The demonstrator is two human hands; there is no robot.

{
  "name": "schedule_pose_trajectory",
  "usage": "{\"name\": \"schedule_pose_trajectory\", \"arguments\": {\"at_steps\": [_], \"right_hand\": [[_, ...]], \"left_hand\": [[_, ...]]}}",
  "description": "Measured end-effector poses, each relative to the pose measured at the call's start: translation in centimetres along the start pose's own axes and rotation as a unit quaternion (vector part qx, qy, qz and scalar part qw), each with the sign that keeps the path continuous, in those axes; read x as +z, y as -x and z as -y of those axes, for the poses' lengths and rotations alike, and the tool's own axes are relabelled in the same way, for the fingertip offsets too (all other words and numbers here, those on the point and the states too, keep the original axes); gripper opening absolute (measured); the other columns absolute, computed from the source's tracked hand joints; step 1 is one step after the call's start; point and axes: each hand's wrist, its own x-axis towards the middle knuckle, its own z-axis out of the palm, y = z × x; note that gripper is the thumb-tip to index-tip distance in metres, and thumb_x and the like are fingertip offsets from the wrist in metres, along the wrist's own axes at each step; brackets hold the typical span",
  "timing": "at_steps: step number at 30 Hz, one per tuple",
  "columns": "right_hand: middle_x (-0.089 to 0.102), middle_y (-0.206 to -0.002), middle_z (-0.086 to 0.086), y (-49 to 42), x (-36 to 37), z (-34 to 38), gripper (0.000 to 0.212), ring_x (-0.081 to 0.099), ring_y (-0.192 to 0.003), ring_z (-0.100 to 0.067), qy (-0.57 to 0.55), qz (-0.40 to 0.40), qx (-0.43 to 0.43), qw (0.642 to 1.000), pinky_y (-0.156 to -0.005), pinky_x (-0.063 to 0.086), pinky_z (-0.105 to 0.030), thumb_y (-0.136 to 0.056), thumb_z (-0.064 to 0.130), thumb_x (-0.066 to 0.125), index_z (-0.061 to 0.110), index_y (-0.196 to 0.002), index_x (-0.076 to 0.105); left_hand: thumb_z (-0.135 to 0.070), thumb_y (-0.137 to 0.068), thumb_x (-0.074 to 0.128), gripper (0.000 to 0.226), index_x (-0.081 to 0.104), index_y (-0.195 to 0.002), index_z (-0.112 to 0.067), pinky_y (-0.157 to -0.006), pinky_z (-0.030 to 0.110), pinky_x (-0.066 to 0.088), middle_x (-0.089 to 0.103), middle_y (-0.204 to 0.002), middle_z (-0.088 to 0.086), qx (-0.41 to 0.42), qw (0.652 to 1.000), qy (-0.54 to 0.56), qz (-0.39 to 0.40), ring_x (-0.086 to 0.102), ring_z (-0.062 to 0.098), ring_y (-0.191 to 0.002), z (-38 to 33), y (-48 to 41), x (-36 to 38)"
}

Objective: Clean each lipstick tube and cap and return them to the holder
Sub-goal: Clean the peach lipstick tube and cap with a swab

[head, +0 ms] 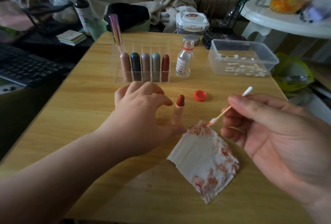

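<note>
Five capped lipsticks (145, 67) stood in the acrylic holder (118, 73). One uncapped lipstick tube (177, 110) stood on the worktop (86, 116), beside the spread left hand (141, 111). The right hand (268, 125) pinched a stained cotton swab (227, 110); cleaning appeared unfinished.

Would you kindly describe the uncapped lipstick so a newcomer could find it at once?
On the light wooden table, look before the clear acrylic holder of capped tubes. Standing upright beside the left hand is a peach-cased lipstick; unlike those, its brick-red bullet is exposed.
</note>
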Motion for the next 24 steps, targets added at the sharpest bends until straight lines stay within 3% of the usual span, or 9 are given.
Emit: {"name": "schedule_pose_trajectory", "arguments": {"at_steps": [6,10,12,14,16,18,20,22,24], "right_hand": [[0.068,-0.065,-0.008,0.1,0.1,-0.1,0.007,0.064,-0.057,-0.015,0.005,-0.007,0.000,1.000,-0.048,0.051,-0.025,-0.057,0.016,0.074,0.010,-0.060,0.074],[0.068,-0.064,-0.009,0.1,0.3,-0.1,0.008,0.064,-0.057,-0.015,0.001,-0.009,-0.007,1.000,-0.048,0.051,-0.024,-0.055,0.017,0.074,0.010,-0.059,0.073],[0.068,-0.063,-0.010,0.2,0.4,0.0,0.009,0.065,-0.055,-0.016,-0.011,-0.016,-0.024,1.000,-0.048,0.052,-0.023,-0.053,0.016,0.073,0.010,-0.058,0.073],[0.068,-0.062,-0.010,0.3,0.5,0.3,0.010,0.066,-0.054,-0.016,-0.024,-0.022,-0.051,0.998,-0.048,0.053,-0.022,-0.052,0.016,0.072,0.009,-0.059,0.073],[0.070,-0.063,-0.010,0.5,0.8,0.7,0.011,0.068,-0.053,-0.015,-0.030,-0.021,-0.078,0.996,-0.048,0.054,-0.021,-0.051,0.016,0.071,0.008,-0.058,0.073],[0.071,-0.063,-0.011,0.8,1.3,0.9,0.011,0.069,-0.051,-0.015,-0.025,-0.014,-0.092,0.995,-0.048,0.055,-0.021,-0.049,0.017,0.070,0.010,-0.057,0.073],[0.071,-0.062,-0.011,1.1,1.8,0.7,0.011,0.069,-0.050,-0.015,-0.018,-0.008,-0.088,0.996,-0.047,0.055,-0.021,-0.046,0.018,0.069,0.011,-0.054,0.073],[0.071,-0.062,-0.013,1.4,2.1,0.4,0.012,0.069,-0.049,-0.016,-0.018,-0.004,-0.075,0.997,-0.046,0.055,-0.021,-0.046,0.017,0.069,0.010,-0.055,0.073],[0.071,-0.064,-0.015,1.6,2.4,-0.1,0.012,0.069,-0.050,-0.018,-0.024,0.003,-0.062,0.998,-0.047,0.055,-0.022,-0.047,0.015,0.069,0.008,-0.056,0.073]], "left_hand": [[-0.076,-0.078,0.051,0.049,0.065,-0.114,-0.047,-0.120,0.052,0.004,0.043,-0.131,-0.025,-0.001,1.000,-0.014,-0.002,0.021,0.008,-0.134,-0.7,-0.4,0.5],[-0.069,-0.081,0.052,0.034,0.067,-0.099,-0.045,-0.122,0.048,0.006,0.046,-0.128,-0.029,0.017,0.999,0.013,-0.033,0.028,0.003,-0.131,-1.1,-0.1,-0.1],[-0.067,-0.076,0.054,0.028,0.063,-0.092,-0.045,-0.116,0.035,0.029,0.050,-0.120,-0.033,0.029,0.994,0.078,-0.074,0.045,-0.010,-0.113,-1.6,0.7,-2.0],[-0.058,-0.072,0.065,0.024,0.067,-0.089,-0.041,-0.082,0.014,0.052,0.067,-0.102,-0.029,0.022,0.972,0.202,-0.120,0.060,-0.015,-0.080,-2.0,1.9,-4.2],[-0.046,-0.071,0.074,0.024,0.074,-0.086,-0.028,-0.072,0.020,0.058,0.076,-0.089,-0.015,-0.006,0.920,0.382,-0.088,0.071,-0.002,-0.078,-2.0,3.4,-4.9],[-0.033,-0.071,0.084,0.025,0.076,-0.085,-0.014,-0.079,0.043,0.060,0.077,-0.087,0.007,-0.044,0.821,0.570,0.012,0.075,0.022,-0.080,-1.5,4.4,-3.8],[-0.022,-0.068,0.089,0.025,0.076,-0.082,-0.006,-0.079,0.046,0.059,0.074,-0.084,0.019,-0.111,0.722,0.678,0.078,0.073,0.029,-0.075,-1.2,5.3,-1.9],[-0.016,-0.062,0.085,0.022,0.076,-0.078,-0.003,-0.075,0.044,0.060,0.072,-0.079,0.021,-0.150,0.671,0.720,0.096,0.070,0.027,-0.067,-1.4,5.7,-0.6],[-0.015,-0.061,0.085,0.022,0.077,-0.078,-0.004,-0.075,0.044,0.060,0.071,-0.078,0.021,-0.145,0.654,0.736,0.100,0.070,0.025,-0.065,-1.6,5.9,-0.3]]}}
